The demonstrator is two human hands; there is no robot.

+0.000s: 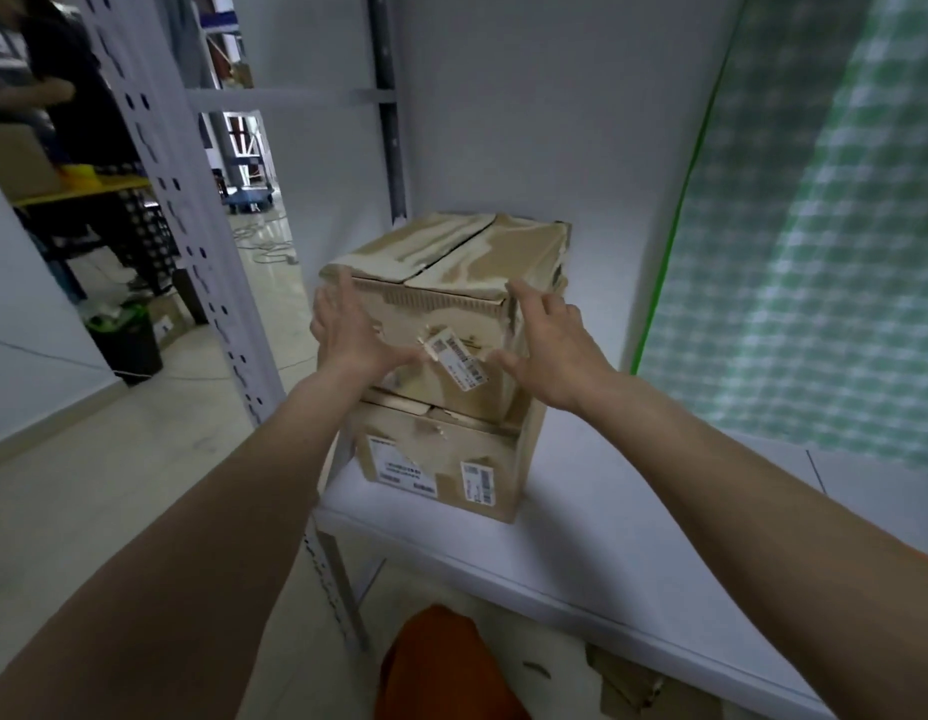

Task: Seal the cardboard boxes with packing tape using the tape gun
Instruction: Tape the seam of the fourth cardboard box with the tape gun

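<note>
Reaching forward from the bottom of the view, both hands frame the upper cardboard box (451, 283) of a stack of two. The left hand (347, 335) lies with straight fingers against that box's left front corner, and the right hand (550, 345) is spread with relaxed fingers at its right front edge; whether the right palm touches the card I cannot tell. The hands are well apart and neither is closed round anything.

The upper box stands square on the lower box (446, 465), both with a short face toward the camera. The top box's long axis runs away from the viewer toward the back wall, and the seam between its two top flaps follows that line, slightly parted. A loose label (459, 358) hangs tilted on its front face; the lower box carries two printed labels.

Two boxes, two hands, one stack. They sit on a white shelf (607, 537) of a grey metal rack, near its left front corner. A perforated upright (191, 226) rises at the left, a green checked cloth (815, 252) hangs at the right, and pale tiled floor (113, 485) spreads below. Another person stands at a yellow-edged surface (77, 192) far left.
</note>
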